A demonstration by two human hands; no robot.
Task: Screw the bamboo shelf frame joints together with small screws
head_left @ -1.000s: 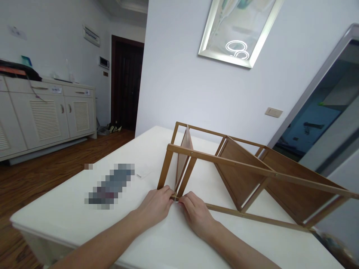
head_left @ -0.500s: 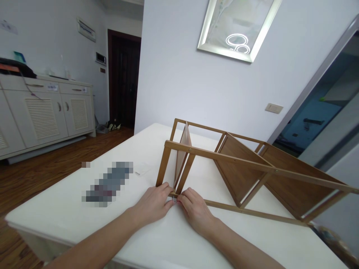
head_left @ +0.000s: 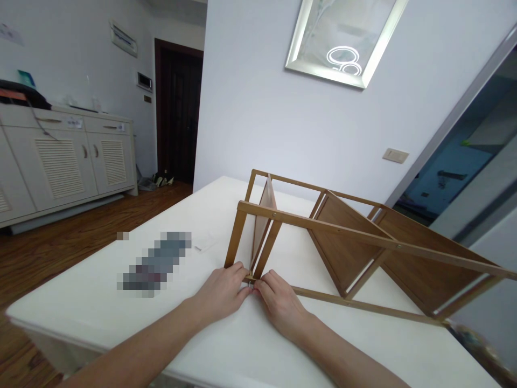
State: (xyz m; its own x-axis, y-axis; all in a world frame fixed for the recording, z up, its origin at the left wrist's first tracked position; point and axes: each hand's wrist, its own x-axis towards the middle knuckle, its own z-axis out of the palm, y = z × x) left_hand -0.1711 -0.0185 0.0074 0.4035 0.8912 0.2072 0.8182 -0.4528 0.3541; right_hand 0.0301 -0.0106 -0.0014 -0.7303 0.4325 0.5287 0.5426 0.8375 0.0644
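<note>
A brown wooden shelf rack (head_left: pixel 323 222) lies on its side on the white table (head_left: pixel 194 345), its slanted shelf panels facing across. My left hand (head_left: pixel 224 288) is closed around the rack's lower near rail, close to its left end, with the thumb toward me. Just to the right, my right hand (head_left: pixel 278 299) is closed in a pinch at the same rail. Between the fingertips of both hands shows a small shiny metal screw (head_left: pixel 250 285), standing out of the rail. The fingers partly cover it.
A pixelated dark object (head_left: pixel 155 264) lies on the table to the left, and beside it a small clear plastic bag (head_left: pixel 205 245). A white cabinet (head_left: pixel 68 156) stands against the left wall. Behind the table rises a wall with a framed picture (head_left: pixel 347 37).
Both hands stay at the same spot on the rail, with only slight finger movement at the screw. The rack has not moved.
</note>
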